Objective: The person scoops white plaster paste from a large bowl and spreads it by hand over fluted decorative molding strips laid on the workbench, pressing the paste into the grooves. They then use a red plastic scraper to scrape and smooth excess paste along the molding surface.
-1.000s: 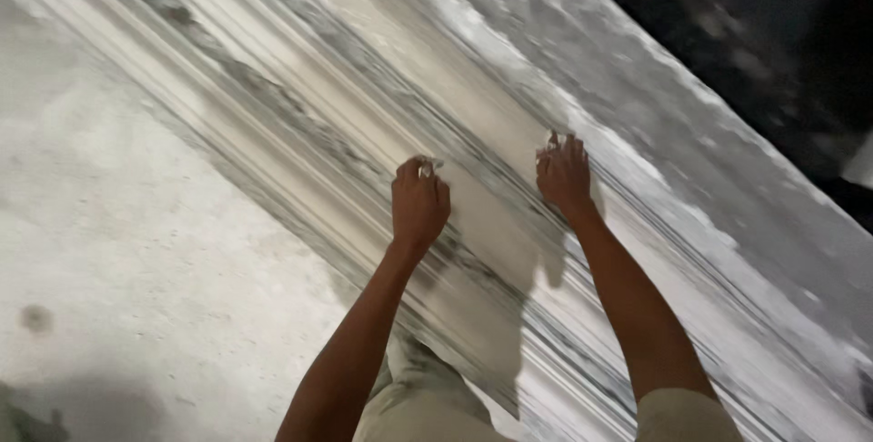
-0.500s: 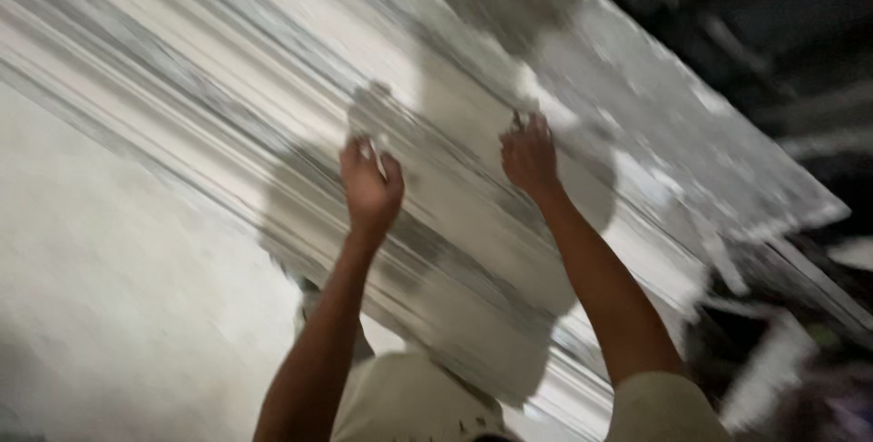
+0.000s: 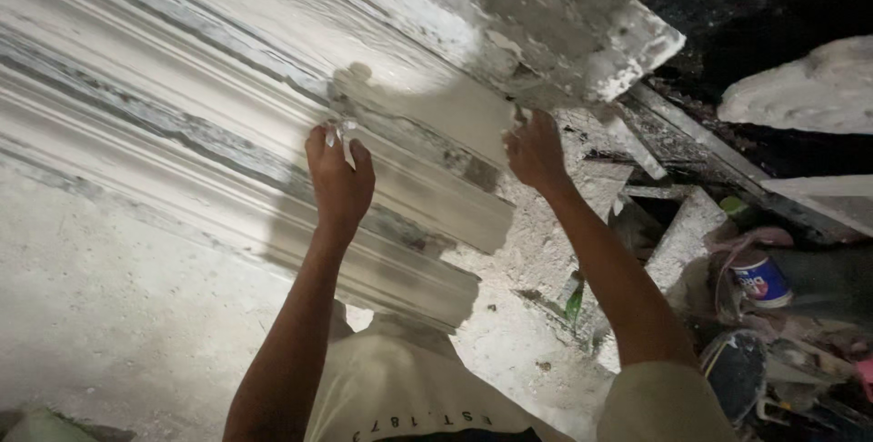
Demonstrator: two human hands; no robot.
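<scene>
A long white plaster moulding (image 3: 209, 142) with ridged profiles lies slantwise on a dusty work surface (image 3: 109, 315). My left hand (image 3: 338, 178) presses on the moulding's middle ridges, fingers closed around a small white piece (image 3: 346, 139). My right hand (image 3: 536, 153) rests at the moulding's cut right end, fingers curled against the edge; its fingertips are hidden, so I cannot tell if it grips. My pale shirt fills the bottom of the view.
A thick rough plaster slab (image 3: 582, 33) lies just behind the moulding's end. To the right is dark clutter: broken plaster pieces, a can with a blue label (image 3: 760, 278), a green bottle (image 3: 573, 301) and a white lump (image 3: 800, 87).
Both hands have slid along the moulding to its right end, and the view has followed. The cut end and the clutter on the right have come into sight.
</scene>
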